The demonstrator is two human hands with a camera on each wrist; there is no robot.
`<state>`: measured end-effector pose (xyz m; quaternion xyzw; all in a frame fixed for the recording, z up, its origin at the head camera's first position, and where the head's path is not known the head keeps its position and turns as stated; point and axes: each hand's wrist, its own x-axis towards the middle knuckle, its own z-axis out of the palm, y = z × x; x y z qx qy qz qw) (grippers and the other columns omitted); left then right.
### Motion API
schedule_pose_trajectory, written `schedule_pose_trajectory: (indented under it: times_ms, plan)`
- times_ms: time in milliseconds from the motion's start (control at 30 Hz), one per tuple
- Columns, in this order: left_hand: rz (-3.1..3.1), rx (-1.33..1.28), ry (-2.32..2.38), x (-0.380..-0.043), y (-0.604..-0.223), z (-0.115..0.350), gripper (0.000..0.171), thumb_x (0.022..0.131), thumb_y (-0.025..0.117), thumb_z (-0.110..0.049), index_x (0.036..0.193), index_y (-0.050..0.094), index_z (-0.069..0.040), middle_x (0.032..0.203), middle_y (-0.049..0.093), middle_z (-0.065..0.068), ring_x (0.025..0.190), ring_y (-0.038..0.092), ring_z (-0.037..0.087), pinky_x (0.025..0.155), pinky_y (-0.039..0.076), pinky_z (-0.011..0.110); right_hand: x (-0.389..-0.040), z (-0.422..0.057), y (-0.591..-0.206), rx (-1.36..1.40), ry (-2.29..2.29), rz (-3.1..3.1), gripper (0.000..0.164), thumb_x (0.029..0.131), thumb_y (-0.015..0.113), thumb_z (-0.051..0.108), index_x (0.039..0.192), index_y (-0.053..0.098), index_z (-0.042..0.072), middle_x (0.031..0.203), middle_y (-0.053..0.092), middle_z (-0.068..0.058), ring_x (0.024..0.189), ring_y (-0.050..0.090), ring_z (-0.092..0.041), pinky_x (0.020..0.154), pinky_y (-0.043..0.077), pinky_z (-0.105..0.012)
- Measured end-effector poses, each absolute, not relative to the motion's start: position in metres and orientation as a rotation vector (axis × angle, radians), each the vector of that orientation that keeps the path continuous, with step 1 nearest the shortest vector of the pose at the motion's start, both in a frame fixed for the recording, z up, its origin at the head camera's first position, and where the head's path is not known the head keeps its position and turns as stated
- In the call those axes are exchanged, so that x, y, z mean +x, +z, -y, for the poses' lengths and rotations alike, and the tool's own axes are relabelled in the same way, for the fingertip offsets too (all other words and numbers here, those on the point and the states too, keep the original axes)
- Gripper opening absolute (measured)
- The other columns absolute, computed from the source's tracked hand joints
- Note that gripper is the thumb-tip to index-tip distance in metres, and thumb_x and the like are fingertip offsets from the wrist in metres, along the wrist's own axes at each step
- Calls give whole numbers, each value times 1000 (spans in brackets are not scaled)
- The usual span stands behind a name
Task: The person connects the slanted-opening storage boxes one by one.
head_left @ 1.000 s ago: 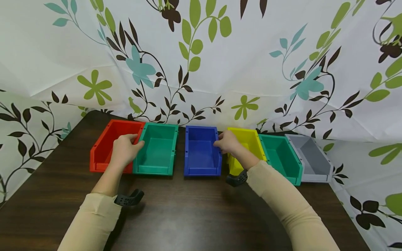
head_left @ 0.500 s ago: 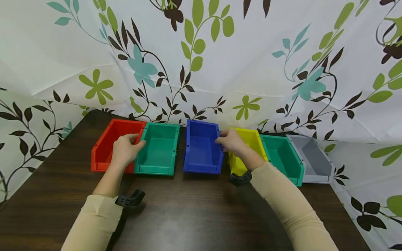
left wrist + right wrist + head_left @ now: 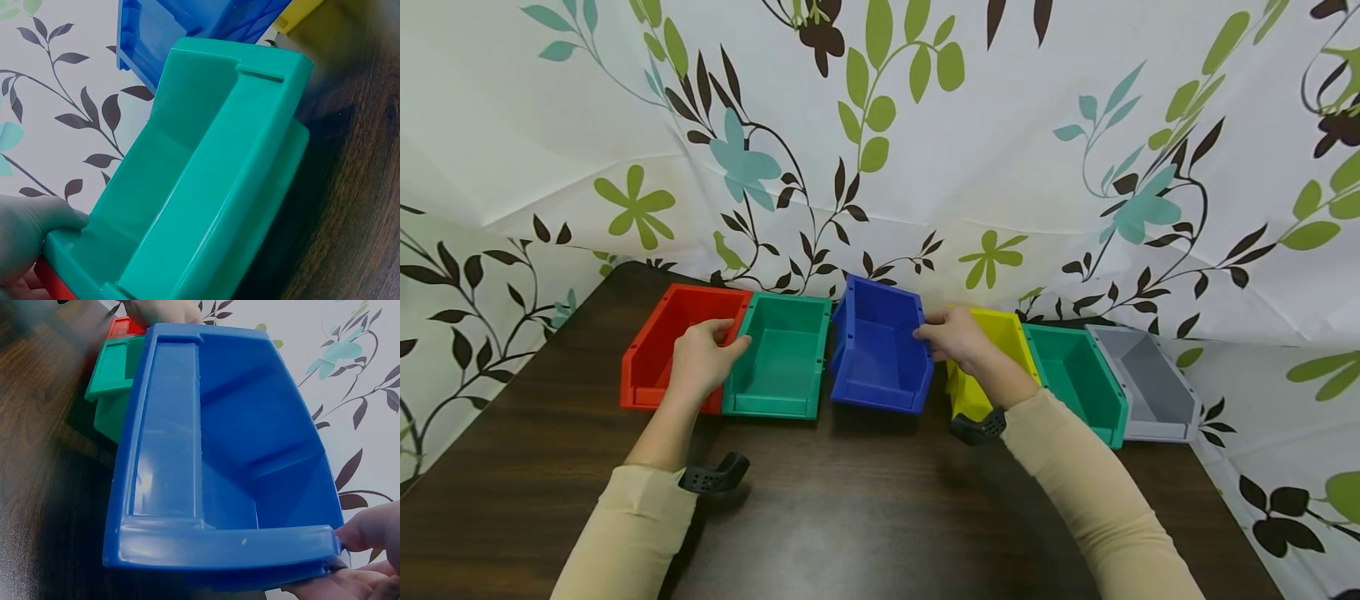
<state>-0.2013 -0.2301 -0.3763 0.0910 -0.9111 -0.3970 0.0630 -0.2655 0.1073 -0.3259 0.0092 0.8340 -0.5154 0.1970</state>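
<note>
Sideways, right grip (image 3: 953,337) on the tilted blue bin (image 3: 882,354).

1. The room is bright, and soft, even light falls on the white cloth (image 3: 985,150) behind the fingers.
2. Nearer the person than the left fingers (image 3: 741,344) and right fingers (image 3: 927,331), the dark table (image 3: 820,492) has a pale shiny patch.
3. Left of the right fingers, a dim shadow sits under the blue bin (image 3: 883,354).
4. In the left wrist view, a thin bright line shines on the green bin (image 3: 194,194) past the thumb; farther off, the yellow bin (image 3: 302,10) is fuzzy.
5. In the right wrist view, a white glow spots the blue bin across from the fingers; the table beyond is dark and smeary.
</note>
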Motion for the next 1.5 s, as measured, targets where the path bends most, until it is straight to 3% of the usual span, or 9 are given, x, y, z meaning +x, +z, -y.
schedule_pose_trajectory:
  times_ms: [900, 1300, 1500]
  plan:
    - [2745, 272, -1204, -203, -379, 229, 52, 94, 57, -24, 136, 46, 5, 129, 53, 30, 113, 51, 44, 85, 53, 52, -269, -97, -330, 56, -1455, -2363, 45, 90, 61, 10, 130, 51, -7, 117, 64, -23, 100, 68, -32, 76, 57, -38]
    - [2740, 237, -1201, -204, -379, 220, 51, 92, 59, -22, 133, 48, 6, 125, 56, 29, 111, 54, 43, 88, 51, 53, -268, -97, -310, -47, -1294, -2522, 56, 91, 60, 14, 139, 40, -8, 126, 59, -24, 102, 66, -35, 74, 58, -39]
    - [2737, 214, -1202, -203, -378, 217, 51, 92, 59, -22, 133, 49, 7, 125, 57, 29, 110, 54, 43, 88, 51, 53, -269, -97, -310, -77, -1152, -2575, 46, 91, 60, 14, 132, 50, -7, 123, 61, -22, 99, 67, -33, 72, 58, -37]
